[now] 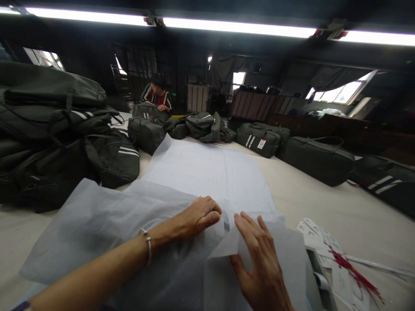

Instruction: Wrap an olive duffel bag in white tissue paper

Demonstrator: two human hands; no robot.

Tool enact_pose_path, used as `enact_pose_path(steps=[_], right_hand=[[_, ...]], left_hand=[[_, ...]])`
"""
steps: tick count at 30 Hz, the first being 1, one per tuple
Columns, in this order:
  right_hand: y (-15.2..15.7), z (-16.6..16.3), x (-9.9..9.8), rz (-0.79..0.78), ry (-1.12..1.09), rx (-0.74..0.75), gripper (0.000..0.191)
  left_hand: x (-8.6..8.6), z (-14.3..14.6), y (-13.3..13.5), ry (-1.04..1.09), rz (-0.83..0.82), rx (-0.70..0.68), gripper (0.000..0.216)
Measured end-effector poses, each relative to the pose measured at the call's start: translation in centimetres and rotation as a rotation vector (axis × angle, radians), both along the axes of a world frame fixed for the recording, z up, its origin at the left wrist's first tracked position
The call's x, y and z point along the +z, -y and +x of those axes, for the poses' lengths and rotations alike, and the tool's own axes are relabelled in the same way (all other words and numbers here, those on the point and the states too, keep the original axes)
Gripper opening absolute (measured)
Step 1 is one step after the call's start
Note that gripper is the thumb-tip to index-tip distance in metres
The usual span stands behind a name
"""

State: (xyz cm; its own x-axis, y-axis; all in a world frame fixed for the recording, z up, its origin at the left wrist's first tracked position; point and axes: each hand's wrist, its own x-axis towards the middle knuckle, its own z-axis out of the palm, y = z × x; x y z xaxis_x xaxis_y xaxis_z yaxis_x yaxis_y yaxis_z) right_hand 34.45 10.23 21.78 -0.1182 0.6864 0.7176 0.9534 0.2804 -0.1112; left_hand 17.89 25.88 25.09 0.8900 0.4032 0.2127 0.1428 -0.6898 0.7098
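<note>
Thin, translucent white tissue paper (106,211) lies crumpled in front of me, over a dark shape that I cannot make out. My left hand (202,214), with a bracelet (148,246) at the wrist, rests on it. Its fingers are curled and the thumb is close to them, at the paper's edge. Just to the right, my right hand (257,255) has its fingers stretched and apart, against a folded-up flap of the paper. A flat white sheet (207,168) spreads out beyond both hands.
Dark green bags (42,142) are piled at the left. More bags (259,138) line the far side and right of the pale table (304,190). White tags (343,280) with red cords (353,268) lie at right. A person (157,97) sits across the table, behind a bag.
</note>
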Motion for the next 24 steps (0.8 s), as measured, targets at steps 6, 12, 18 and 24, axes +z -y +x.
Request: enact_pose_path(steps=[6,12,18,24], right_hand=[[-3.4,0.7,2.1,-0.383,-0.160,-0.079,0.064],[-6.3,-0.2,5.5,-0.801,-0.309,-0.134,0.042],[-6.3,0.0,6.0,-0.816,-0.469,-0.045,0.016],[-4.3,1.0,7.1,-0.941,-0.528,-0.162,0.021]], left_hand=[[0.0,-0.1,-0.1,0.064,-0.078,0.030,0.072],[0.4,-0.9,-0.3,0.194,-0.305,0.015,0.071],[1.6,-1.7,0.2,-0.005,0.121,0.145,0.081],[1.0,-0.4,0.4,-0.169,0.234,0.098,0.024]])
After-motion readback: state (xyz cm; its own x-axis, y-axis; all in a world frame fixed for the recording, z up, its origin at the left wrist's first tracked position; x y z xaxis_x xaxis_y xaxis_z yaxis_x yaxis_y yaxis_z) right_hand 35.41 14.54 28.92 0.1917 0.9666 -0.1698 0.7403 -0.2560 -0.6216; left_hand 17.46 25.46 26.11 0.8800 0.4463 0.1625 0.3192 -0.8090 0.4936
